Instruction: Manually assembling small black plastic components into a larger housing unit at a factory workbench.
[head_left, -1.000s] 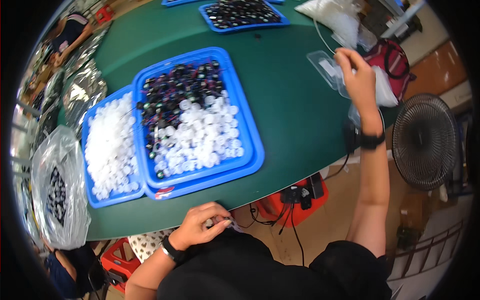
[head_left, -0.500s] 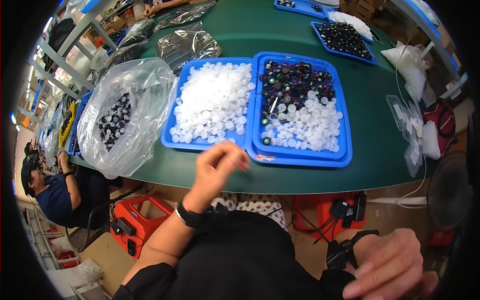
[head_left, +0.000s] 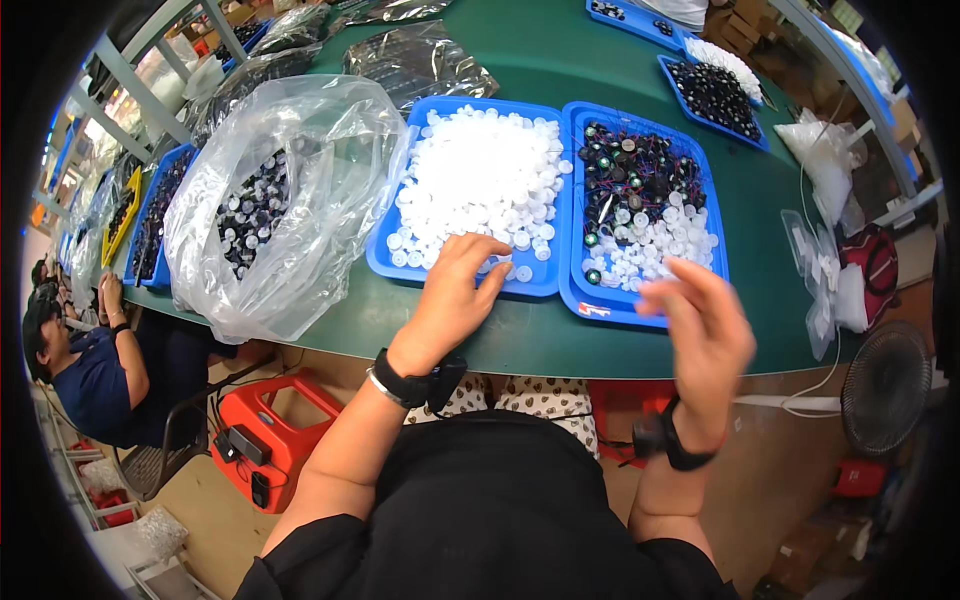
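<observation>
In the head view, I see the person's left hand point(head_left: 455, 295) at the front rim of the left blue tray point(head_left: 385, 250), and the white caps point(head_left: 485, 165) lie there in a big heap. Its fingers are bent down at the near side of the heap, the thumb close to the forefinger, but I cannot tell whether a cap is pinched between them. The right hand point(head_left: 705, 335) is raised at the near right corner of the right blue tray point(head_left: 630, 306). This hand is blurred, its fingers half curled toward the tray, and I cannot tell if something is in its grip. In this second tray, dark round parts point(head_left: 640, 165) with thin wires fill the far portion, and more white caps lie in the near portion. The two trays stand side by side on the green table point(head_left: 520, 345). Just left of them is a clear plastic bag point(head_left: 330, 250), with dark and white pieces inside. A black wristband point(head_left: 405, 382) sits on the left wrist. Beyond, at the left, another person point(head_left: 95, 385) in a dark blue top sits near a red stool point(head_left: 235, 410); at the right, I notice a fan point(head_left: 885, 385).
</observation>
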